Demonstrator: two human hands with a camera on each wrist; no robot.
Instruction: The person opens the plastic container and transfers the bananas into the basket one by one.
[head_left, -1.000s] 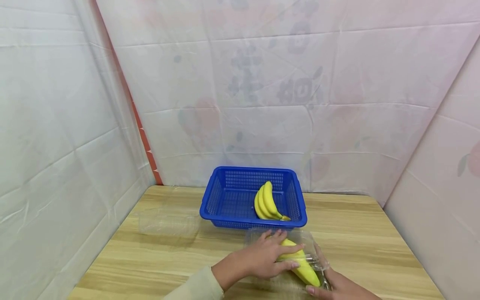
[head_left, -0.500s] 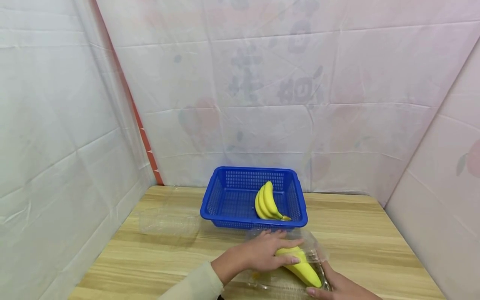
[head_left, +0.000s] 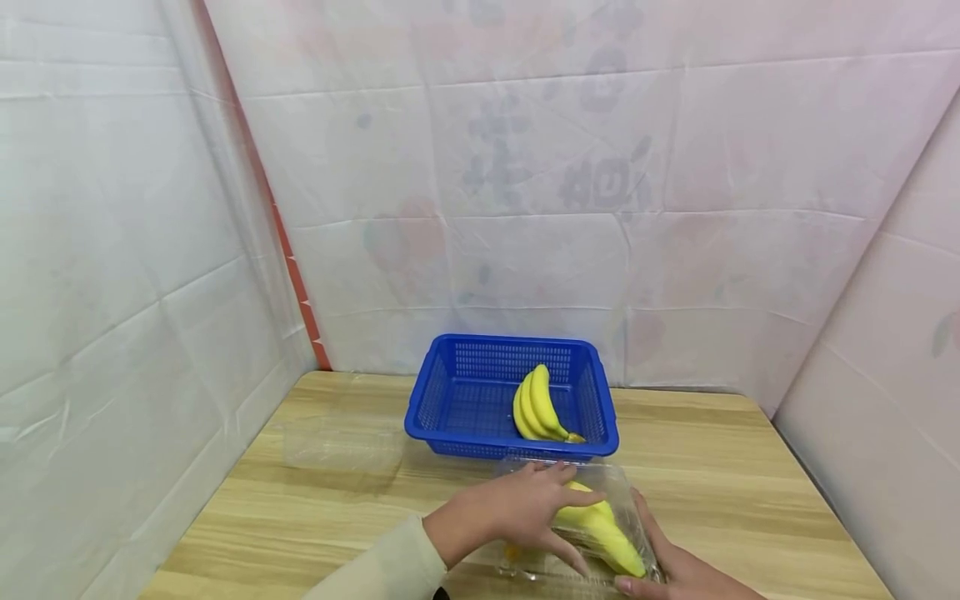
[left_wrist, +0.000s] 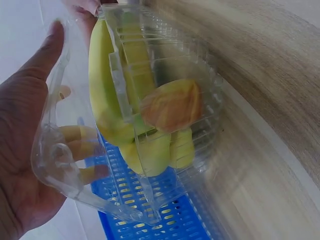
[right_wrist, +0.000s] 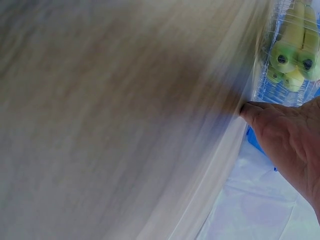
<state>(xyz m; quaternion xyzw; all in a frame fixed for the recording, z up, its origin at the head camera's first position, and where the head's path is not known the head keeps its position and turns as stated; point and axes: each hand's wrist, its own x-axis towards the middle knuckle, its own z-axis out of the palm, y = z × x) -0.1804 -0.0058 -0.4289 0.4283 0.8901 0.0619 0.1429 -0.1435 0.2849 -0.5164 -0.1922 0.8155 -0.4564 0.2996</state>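
A clear plastic clamshell box (head_left: 543, 571) with a bunch of bananas (head_left: 613, 543) inside sits at the table's front, right of centre. My left hand (head_left: 517, 508) lies over its lid with fingers spread and fairly straight. In the left wrist view the transparent lid (left_wrist: 50, 145) stands between that palm and the bananas, a little apart from the base. The bunch's brownish stem end faces that camera. At the box's right end my right hand (head_left: 675, 571) holds the side, thumb at the near edge and fingers along the far side.
Behind the box stands a blue plastic basket (head_left: 480, 446) holding another bunch of bananas (head_left: 534, 406). A second clear plastic container (head_left: 341, 446) rests on the wooden table (head_left: 322, 521) to the left. White printed sheets (head_left: 517, 275) enclose the back and sides.
The lid has come down over the bananas in the box. My left thumb has dropped towards the front and spread away from the fingers. The right hand has stayed at the box's right end.
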